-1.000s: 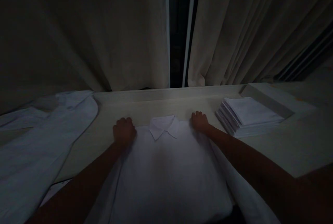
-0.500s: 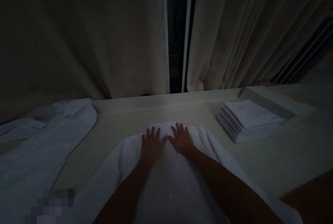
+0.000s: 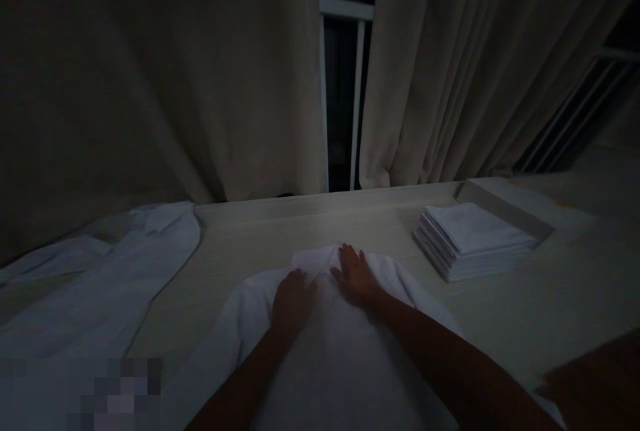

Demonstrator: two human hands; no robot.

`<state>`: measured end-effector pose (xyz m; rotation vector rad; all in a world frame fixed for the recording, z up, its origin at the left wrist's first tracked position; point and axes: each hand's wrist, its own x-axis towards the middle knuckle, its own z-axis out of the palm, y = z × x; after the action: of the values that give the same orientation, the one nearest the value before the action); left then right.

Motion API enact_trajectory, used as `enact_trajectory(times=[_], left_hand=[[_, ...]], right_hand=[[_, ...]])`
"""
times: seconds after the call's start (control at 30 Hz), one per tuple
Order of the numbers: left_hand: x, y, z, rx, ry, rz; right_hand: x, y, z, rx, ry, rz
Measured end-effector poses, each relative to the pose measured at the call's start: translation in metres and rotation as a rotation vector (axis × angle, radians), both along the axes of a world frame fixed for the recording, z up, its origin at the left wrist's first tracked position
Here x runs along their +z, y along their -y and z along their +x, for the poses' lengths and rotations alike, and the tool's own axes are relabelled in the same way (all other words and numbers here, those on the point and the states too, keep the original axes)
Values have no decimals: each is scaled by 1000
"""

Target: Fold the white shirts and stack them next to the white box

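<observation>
The white shirt [image 3: 320, 344] lies at the near edge of the table [image 3: 280, 231], with the left hand [image 3: 293, 297] curled on it and the right hand [image 3: 356, 276] flat, gripping nothing. It looks light, soft and limp, so it is best pinched at the shoulders or hem.

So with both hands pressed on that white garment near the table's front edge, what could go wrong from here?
1. The white garment hangs over the table's near edge; it may slide off if the left hand or right hand lifts.
2. A sweep of the right hand could knock the stack of folded cloths askew.
3. The light is dim, so creases may go unnoticed.
</observation>
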<state>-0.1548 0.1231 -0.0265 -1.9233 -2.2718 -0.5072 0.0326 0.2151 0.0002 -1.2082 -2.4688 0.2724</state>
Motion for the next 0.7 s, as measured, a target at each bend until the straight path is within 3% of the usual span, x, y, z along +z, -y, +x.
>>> enact_trajectory(times=[0.1,0.2,0.33,0.43,0.6,0.7], left_hand=[[-6,2,-10,-9,-65,-95],[-11,-1,-19,-11,-119,-101],[-3,1,-17,-25,-150,-83],[7,23,-3,2,-100,-47],[4,83,29,-178,-11,-104],[4,89,41,-150,15,-139]], right_hand=[[2,9,3,-32,-1,-27],[-5,19,11,40,83,-65],[-10,27,19,42,109,-28],[-5,29,21,55,125,-52],[-2,59,25,111,65,16],[-2,81,22,152,43,23]])
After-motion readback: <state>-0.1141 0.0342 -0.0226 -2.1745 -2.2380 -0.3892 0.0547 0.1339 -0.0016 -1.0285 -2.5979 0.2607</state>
